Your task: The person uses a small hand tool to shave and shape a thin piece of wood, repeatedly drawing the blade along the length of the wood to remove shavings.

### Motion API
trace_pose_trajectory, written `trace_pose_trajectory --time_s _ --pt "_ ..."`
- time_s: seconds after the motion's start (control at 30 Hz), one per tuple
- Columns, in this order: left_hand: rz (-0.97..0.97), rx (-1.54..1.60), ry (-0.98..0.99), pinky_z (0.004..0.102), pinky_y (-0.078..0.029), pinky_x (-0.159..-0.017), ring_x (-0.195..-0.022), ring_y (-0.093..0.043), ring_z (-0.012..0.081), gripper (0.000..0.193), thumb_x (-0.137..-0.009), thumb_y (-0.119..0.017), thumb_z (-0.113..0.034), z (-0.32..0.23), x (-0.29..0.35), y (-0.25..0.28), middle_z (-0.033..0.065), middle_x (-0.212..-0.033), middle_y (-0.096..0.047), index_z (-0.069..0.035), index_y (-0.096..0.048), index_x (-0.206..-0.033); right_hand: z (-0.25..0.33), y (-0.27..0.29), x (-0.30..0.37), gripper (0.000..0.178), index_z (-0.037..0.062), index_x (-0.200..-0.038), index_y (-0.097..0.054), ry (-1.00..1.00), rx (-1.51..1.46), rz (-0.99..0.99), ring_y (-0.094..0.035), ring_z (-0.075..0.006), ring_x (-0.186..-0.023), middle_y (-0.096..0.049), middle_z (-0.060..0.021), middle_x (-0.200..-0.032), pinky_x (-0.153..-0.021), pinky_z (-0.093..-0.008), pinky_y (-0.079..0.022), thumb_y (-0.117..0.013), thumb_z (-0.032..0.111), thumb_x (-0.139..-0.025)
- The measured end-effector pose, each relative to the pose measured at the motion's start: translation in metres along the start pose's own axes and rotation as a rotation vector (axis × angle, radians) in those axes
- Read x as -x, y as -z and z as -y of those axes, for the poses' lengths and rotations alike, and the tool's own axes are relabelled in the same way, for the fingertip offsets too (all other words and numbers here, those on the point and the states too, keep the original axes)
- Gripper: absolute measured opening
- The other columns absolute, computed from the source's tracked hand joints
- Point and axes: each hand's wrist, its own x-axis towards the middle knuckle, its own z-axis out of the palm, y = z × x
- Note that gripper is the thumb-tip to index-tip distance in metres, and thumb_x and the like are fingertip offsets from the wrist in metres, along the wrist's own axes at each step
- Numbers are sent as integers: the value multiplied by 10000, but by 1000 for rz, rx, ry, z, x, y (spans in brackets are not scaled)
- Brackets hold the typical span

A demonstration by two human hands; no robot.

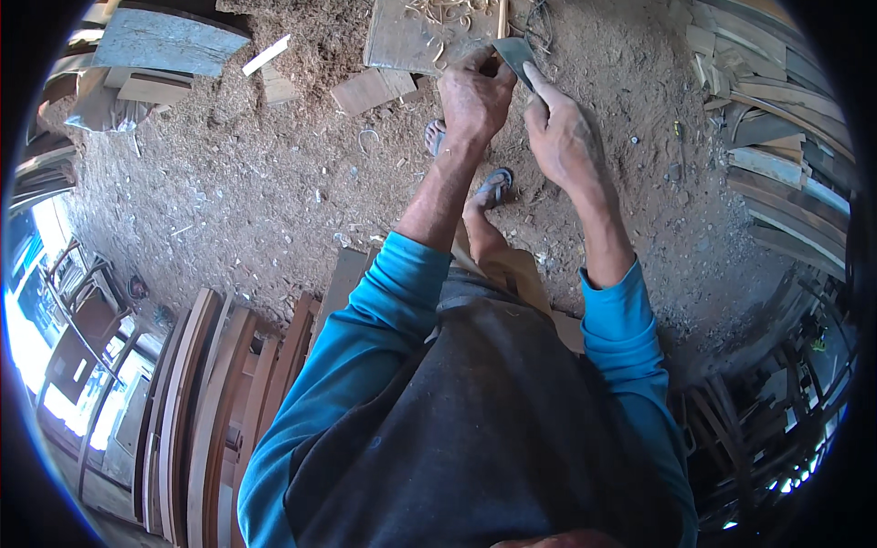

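At the top of the head view, my left hand (475,99) is closed, its fingers curled around the near end of a thin wooden strip (502,16). My right hand (568,137) grips a flat, dark grey-green rectangular piece (515,57), with the index finger stretched along its edge. That piece lies across the strip, close to the left fingertips; whether it is a scraper blade or an abrasive sheet is unclear. Beyond my left hand, curled wood shavings (443,13) lie on a wide board (393,41). The undersides of both hands are hidden.
Dusty ground (274,192) strewn with shavings and scraps surrounds my sandalled feet (493,188). Long planks (215,411) are stacked at the lower left. More boards (786,183) are piled along the right. A pale blue panel (169,41) and offcuts lie at the upper left.
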Motion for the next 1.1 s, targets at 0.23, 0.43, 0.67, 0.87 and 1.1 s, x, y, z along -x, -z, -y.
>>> trace_pose_trajectory --time_s 0.23,0.43,0.67,0.87,1.1 --pt "-36 -23 -29 357 -587 -770 -827 -770 247 316 -889 -721 -196 -7 4 -2 179 -911 -779 -32 -759 -1156 11 -3 -10 443 106 -1422 -595 1 65 4 -707 -445 -912 -715 -274 -964 -840 -524 -556 -508 270 -1020" --pt "-42 22 24 354 -583 -770 -826 -770 243 308 -893 -715 -178 -16 9 0 196 -923 -775 -28 -759 -1158 17 -5 -22 434 106 -1416 -599 7 145 -30 -709 -443 -993 -729 -261 -1022 -893 -517 -564 -488 265 -1027" --pt "-22 -35 -43 337 -575 -812 -903 -766 209 394 -921 -741 -293 -6 6 0 188 -990 -779 -37 -735 -1221 25 -4 -56 454 89 -1412 -600 -77 205 -11 -699 -436 -1057 -712 -254 -1157 -949 -541 -545 -449 263 -1020" --pt "-40 -90 -94 404 -583 -781 -842 -766 330 322 -930 -702 -267 0 3 -2 216 -906 -765 -41 -766 -1150 4 20 -65 470 92 -1424 -608 -118 -233 51 -683 -300 -1162 -634 -210 -1384 -1054 -366 -504 -467 250 -1005" --pt "31 -48 -23 398 -588 -786 -833 -770 308 340 -916 -702 -278 -6 6 7 223 -885 -761 -49 -762 -1161 7 26 -15 470 79 -1431 -597 -158 -33 73 -747 -354 -922 -731 -226 -1142 -873 -426 -577 -473 250 -1010"
